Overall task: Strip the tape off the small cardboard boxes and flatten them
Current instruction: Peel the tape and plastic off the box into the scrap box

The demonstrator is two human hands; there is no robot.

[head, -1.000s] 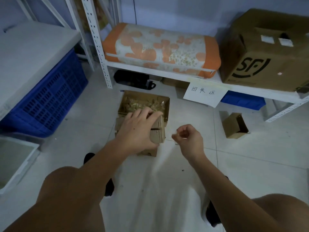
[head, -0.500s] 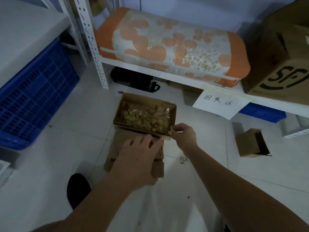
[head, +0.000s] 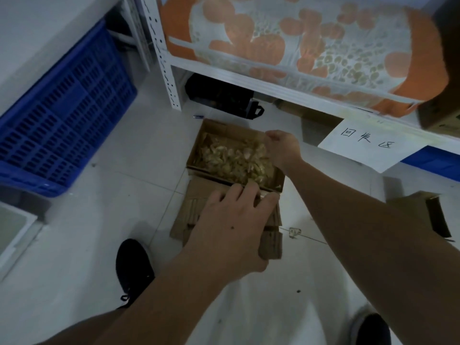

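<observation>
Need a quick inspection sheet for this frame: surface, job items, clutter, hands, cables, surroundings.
Surface: pale tiled floor.
Job's things: flattened cardboard stack; open scrap box of crumpled tape behind it; small open box at right.
Clutter: small tape scrap on the floor.
Hands: left hand spread on the stack; right hand over the scrap box, grip unclear.
Cables: nothing seen.
Surroundings: blue crate, white shelf, orange cushion, paper sign.

left grip [head: 234, 220]: palm down, fingers spread and nearly straight, arm extended forward | right grip [head: 281, 150]: reached further ahead, fingers curled downward, forearm stretched out
</observation>
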